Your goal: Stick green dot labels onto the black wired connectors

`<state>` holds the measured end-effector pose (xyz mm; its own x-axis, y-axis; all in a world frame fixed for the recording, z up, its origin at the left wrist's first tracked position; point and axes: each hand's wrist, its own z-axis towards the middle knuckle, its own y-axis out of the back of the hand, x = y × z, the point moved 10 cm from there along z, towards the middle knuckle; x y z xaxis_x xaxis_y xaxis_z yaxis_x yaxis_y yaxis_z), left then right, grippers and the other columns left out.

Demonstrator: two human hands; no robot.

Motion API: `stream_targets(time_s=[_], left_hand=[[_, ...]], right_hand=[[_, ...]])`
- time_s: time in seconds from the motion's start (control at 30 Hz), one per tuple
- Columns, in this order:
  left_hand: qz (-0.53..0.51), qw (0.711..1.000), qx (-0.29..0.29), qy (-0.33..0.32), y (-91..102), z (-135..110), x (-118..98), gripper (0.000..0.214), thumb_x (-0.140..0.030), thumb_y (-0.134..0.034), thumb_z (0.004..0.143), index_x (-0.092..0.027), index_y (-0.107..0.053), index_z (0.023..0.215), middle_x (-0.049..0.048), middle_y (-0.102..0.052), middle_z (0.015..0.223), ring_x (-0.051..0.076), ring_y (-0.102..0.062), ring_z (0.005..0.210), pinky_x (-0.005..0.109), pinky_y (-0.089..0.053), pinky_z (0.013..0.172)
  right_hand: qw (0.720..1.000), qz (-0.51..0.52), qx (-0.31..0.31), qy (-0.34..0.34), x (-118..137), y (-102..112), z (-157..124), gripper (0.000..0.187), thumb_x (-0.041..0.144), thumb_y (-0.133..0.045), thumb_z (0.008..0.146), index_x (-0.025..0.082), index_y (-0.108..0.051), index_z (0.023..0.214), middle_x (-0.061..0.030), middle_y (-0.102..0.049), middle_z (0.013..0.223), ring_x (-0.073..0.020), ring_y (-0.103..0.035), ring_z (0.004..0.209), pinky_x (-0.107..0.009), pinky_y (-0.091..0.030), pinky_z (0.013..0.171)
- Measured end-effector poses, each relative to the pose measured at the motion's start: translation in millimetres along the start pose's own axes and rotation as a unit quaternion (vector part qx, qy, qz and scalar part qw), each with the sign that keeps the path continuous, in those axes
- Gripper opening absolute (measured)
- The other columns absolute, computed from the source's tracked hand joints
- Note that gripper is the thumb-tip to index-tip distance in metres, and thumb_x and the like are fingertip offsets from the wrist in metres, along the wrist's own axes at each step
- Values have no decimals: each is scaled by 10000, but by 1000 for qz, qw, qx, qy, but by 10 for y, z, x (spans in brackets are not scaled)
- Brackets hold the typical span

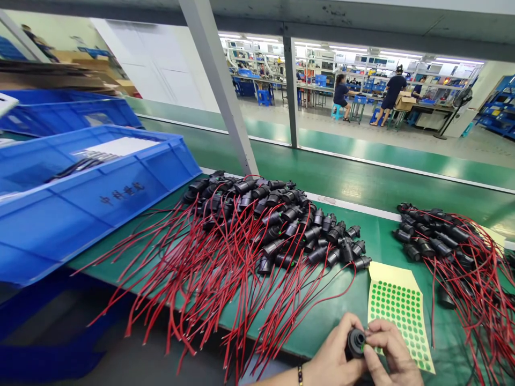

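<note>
My left hand [336,354] is wrapped round a small black pump [354,343], its round nozzle end turned up towards me. My right hand [392,351] pinches at the pump's side, where a bit of green, seemingly a round sticker, shows at the thumb tip. Just behind the right hand lies a yellowish sheet of green dot stickers [396,305], partly covered by the fingers. To the left a large heap of black pumps [277,214] spreads over the green bench, their red and black wires [225,257] trailing over the front edge.
Another pile of wired pumps [438,241] lies at the right. Blue plastic bins [120,187] stand at the left, the nearer holding white and dark items. A slanting grey post [225,80] rises behind the heap. Co-workers [392,91] are far off at other benches.
</note>
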<state>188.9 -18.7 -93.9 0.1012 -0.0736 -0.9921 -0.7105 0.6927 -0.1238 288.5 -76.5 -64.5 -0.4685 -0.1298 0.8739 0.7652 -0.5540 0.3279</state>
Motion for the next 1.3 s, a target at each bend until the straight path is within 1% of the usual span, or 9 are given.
stream_targets(time_s=[0.07,0.17,0.23,0.3,0.5,0.83,1.03,1.2,1.3], left_hand=[[-4,1000,6,6,-8,12,-9,461,-564,-674,798,-220,-391,914,-55,-391,759,112,-310,647,249,-242,571],[-19,1000,14,10,-12,27,-24,460,-505,-726,773,-226,-382,897,-70,-369,743,105,-292,639,239,-239,570],[-15,1000,12,9,2,30,-27,448,-478,-738,766,-227,-387,887,-74,-360,733,108,-295,651,236,-245,581],[5,1000,6,8,23,26,-12,410,-453,-724,778,-227,-397,881,-69,-372,741,115,-313,674,237,-258,597],[20,1000,2,9,35,0,68,350,-368,-695,772,-228,-407,913,-56,-405,780,115,-330,682,236,-265,585],[25,1000,6,4,-4,16,13,332,-305,-692,774,-226,-391,892,-75,-370,734,108,-308,650,235,-265,588],[62,998,8,21,1,-3,85,336,-277,-713,747,-231,-410,884,-77,-380,731,109,-324,649,228,-266,578],[55,998,2,24,12,-7,123,344,-210,-699,716,-235,-402,889,-83,-372,723,107,-326,642,226,-270,582],[78,996,7,45,14,-8,133,308,-231,-678,753,-238,-408,902,-76,-370,736,115,-345,664,222,-285,589]], right_hand=[[999,-15,-2,47,60,44,43,226,433,-577,917,232,-672,875,-84,-648,966,-202,-676,907,-244,-575,714],[971,-68,39,224,343,14,33,65,226,-615,898,235,-675,921,-57,-698,921,-166,-717,825,-217,-600,702],[941,-108,55,315,466,-11,-23,102,143,-614,884,223,-676,899,-54,-712,892,-163,-734,806,-217,-615,709],[924,-141,50,351,503,-13,-46,118,137,-592,901,214,-678,882,-58,-716,867,-174,-744,812,-235,-629,717],[904,-182,49,384,538,-32,-81,194,184,-527,954,250,-706,918,-24,-736,842,-167,-756,814,-233,-642,699],[865,-248,112,420,716,-83,-23,218,139,-489,950,220,-684,892,-55,-758,833,-158,-755,753,-191,-615,656],[913,-221,99,329,481,-29,-27,246,204,-467,976,231,-678,853,-71,-762,862,-167,-757,791,-214,-622,700],[889,-201,106,397,499,-58,-122,197,193,-503,960,233,-693,931,-77,-757,845,-176,-756,834,-213,-618,725],[900,-213,94,369,488,-46,-61,248,225,-448,987,239,-686,919,-91,-750,856,-168,-754,780,-212,-615,670]])
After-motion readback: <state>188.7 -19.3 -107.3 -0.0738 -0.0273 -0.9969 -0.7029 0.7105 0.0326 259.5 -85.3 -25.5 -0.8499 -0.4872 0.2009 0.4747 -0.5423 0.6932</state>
